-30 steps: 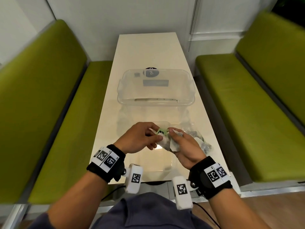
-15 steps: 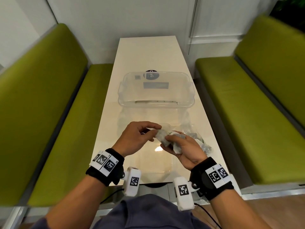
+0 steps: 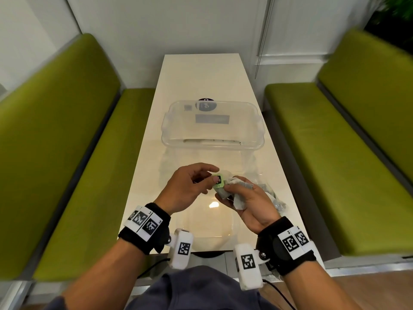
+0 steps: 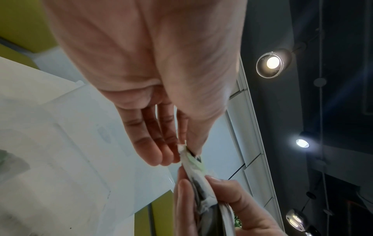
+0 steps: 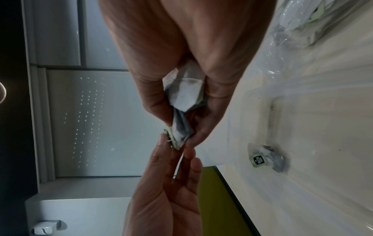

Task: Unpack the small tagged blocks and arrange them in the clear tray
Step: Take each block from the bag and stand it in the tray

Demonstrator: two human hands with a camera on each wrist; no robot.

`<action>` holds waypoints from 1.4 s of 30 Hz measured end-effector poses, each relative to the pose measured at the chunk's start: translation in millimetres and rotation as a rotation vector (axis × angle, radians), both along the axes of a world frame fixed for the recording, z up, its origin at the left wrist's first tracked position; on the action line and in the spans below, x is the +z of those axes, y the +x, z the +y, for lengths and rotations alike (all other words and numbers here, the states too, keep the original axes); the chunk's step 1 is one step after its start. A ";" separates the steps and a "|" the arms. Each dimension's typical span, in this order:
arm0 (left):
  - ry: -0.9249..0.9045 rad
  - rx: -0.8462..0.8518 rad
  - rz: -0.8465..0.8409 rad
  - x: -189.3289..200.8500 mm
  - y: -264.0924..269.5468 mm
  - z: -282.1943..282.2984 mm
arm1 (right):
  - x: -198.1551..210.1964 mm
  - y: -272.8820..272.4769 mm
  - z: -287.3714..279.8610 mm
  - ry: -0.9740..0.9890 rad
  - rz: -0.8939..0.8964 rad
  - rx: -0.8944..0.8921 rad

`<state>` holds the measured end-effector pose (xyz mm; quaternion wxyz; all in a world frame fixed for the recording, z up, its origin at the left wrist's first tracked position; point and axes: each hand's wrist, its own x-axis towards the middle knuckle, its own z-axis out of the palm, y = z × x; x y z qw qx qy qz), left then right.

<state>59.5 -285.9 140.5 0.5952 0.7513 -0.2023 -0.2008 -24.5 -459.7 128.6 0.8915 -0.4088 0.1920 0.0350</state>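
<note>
while the left hand (image 3: 186, 189) pinches the small pale-green square tag with a black label (image 3: 218, 181) between thumb and fingers, the right hand (image 3: 248, 203) clenches the crumpled white-grey tea-bag-like pouch (image 3: 237, 193) the tag belongs to. just right of that grip lies a crinkled clear plastic bag (image 3: 271, 193) with more pouches. beyond the grip sits the clear plastic tray (image 3: 257, 143) on the cream table (image 3: 201, 74); one more tagged pouch (image 5: 266, 158) lies below the hands.

We look down from the head along the table (image 3: 201, 74); both wrist views look close along the palms, sharing the packet (image 3: 237, 191) pinched between hands.
</note>
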 end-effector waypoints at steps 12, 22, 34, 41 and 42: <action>-0.023 0.118 0.017 9.3 -0.7 4.5 | -1.3 2.9 4.4 -0.069 0.089 -0.024; -0.027 0.042 0.063 12.2 1.8 10.6 | 6.2 4.0 5.7 -0.057 0.098 -0.062; 0.125 -0.067 -0.106 9.6 -2.5 6.3 | 6.8 5.4 4.0 -0.064 0.090 -0.081; 0.191 -0.113 -0.152 10.4 -3.3 7.0 | 5.3 6.9 3.9 -0.044 0.103 -0.089; 0.203 -0.122 -0.157 10.6 -3.2 7.2 | 5.2 6.7 3.6 -0.039 0.102 -0.088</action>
